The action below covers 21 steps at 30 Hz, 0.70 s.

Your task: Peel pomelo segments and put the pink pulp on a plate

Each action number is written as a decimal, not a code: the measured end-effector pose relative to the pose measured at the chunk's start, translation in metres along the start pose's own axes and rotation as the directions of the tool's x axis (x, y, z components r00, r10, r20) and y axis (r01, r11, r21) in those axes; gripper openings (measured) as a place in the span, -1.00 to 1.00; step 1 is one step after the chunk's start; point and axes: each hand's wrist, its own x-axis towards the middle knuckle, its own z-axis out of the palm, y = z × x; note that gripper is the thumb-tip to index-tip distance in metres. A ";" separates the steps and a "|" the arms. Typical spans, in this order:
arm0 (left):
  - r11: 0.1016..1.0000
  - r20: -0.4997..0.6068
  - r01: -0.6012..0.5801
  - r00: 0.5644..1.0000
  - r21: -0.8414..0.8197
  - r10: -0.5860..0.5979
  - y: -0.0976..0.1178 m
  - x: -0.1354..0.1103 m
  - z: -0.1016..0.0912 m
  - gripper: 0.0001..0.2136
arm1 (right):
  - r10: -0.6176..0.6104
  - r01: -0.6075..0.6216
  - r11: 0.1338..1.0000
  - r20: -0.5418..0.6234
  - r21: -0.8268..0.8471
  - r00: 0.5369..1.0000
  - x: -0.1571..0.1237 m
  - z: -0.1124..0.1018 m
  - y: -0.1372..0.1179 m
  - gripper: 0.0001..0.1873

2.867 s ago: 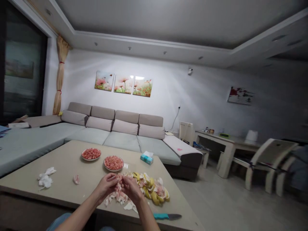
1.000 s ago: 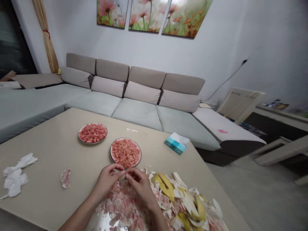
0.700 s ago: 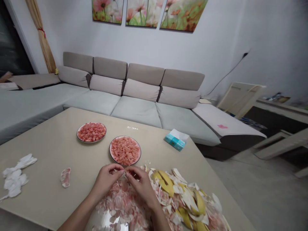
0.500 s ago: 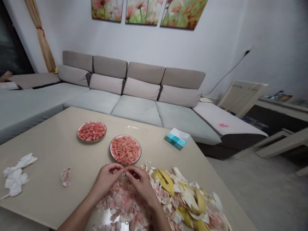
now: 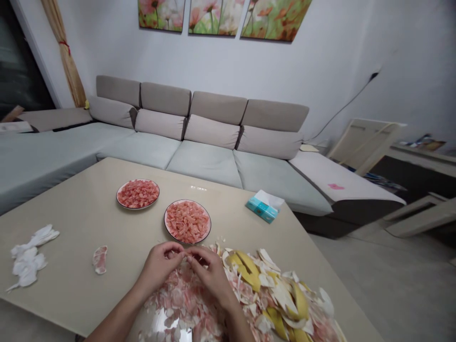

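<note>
The left hand [image 5: 159, 267] and the right hand [image 5: 211, 275] are held close together above the near edge of the tabletop [image 5: 71, 228], both half-closed with the fingers curled inward; their fingertips [image 5: 185, 255] meet or nearly meet at the centre, and whether they pinch a small shred of pulp between them is too small to tell. Directly beneath and around the wrists lies a heap of pale pink pomelo membrane [image 5: 178, 304], spreading to the near edge; it runs into a larger mound of yellow pomelo rind [image 5: 247, 270] with white pith, to the right of the right hand, which reaches toward the tabletop's right edge. Just beyond the fingertips, nearly touching the heap's far end, sits a round plate of pink pomelo pulp [image 5: 187, 222]; a second plate of pulp [image 5: 137, 194] stands just to its left and farther off, the two close but apart. To the left of the hands a single pink pomelo segment [image 5: 100, 260] lies alone on the bare surface; farther left, near the left edge, are crumpled white scraps [image 5: 27, 263], pith or tissue, I cannot tell; a teal tissue box [image 5: 263, 208] stands near the far edge, with a grey sofa [image 5: 203, 161] beyond.
</note>
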 end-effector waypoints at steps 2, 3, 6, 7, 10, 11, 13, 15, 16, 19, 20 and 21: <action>1.000 0.007 0.000 1.000 -0.010 0.001 0.000 0.000 0.000 -0.82 | 0.003 -0.003 1.000 0.008 0.006 1.000 0.000 0.000 0.000 -0.80; 1.000 0.014 0.000 1.000 -0.017 0.000 -0.001 0.000 0.001 -0.82 | 0.006 -0.006 1.000 0.012 0.011 1.000 0.000 -0.001 0.000 -0.80; 0.999 0.033 0.004 0.999 -0.045 -0.003 -0.001 0.001 0.001 -0.82 | 0.015 -0.015 1.000 0.015 0.024 1.000 0.001 -0.001 0.001 -0.79; 0.999 0.038 0.007 0.999 -0.053 -0.005 -0.001 0.001 0.000 -0.82 | 0.017 -0.017 0.999 0.015 0.028 1.000 0.001 -0.001 0.002 -0.78; 0.998 0.046 0.014 0.999 -0.066 -0.011 -0.001 0.003 0.000 -0.81 | 0.020 -0.021 0.999 0.019 0.034 1.000 0.001 -0.002 0.004 -0.76; 0.998 0.046 0.016 0.999 -0.067 -0.013 -0.001 0.003 -0.001 -0.81 | 0.021 -0.021 0.999 0.021 0.035 1.000 0.001 -0.002 0.004 -0.76; 0.997 0.042 0.017 0.999 -0.070 -0.014 0.000 0.003 -0.001 -0.80 | 0.021 -0.021 0.999 0.019 0.031 1.000 0.001 -0.002 0.004 -0.76; 0.997 0.039 0.016 0.999 -0.070 -0.013 0.000 0.002 -0.001 -0.80 | 0.017 -0.017 1.000 0.013 0.020 1.000 0.000 -0.002 0.003 -0.77; 0.998 0.039 0.015 0.999 -0.069 -0.012 -0.001 0.002 -0.001 -0.79 | 0.013 -0.013 1.000 0.010 0.013 1.000 0.000 -0.002 0.003 -0.78; 0.999 0.033 0.012 0.999 -0.051 -0.010 -0.001 0.001 0.000 -0.79 | -0.004 0.004 1.000 0.005 -0.017 1.000 0.000 -0.003 0.002 -0.80; 0.999 0.029 0.012 1.000 -0.043 -0.010 -0.001 0.001 0.000 -0.80 | -0.010 0.011 1.000 0.003 -0.027 1.000 0.000 -0.003 0.002 -0.81; 0.999 0.024 0.011 1.000 -0.035 -0.011 -0.001 0.001 0.000 -0.80 | -0.017 0.018 0.999 0.003 -0.038 1.000 0.000 -0.003 0.002 -0.81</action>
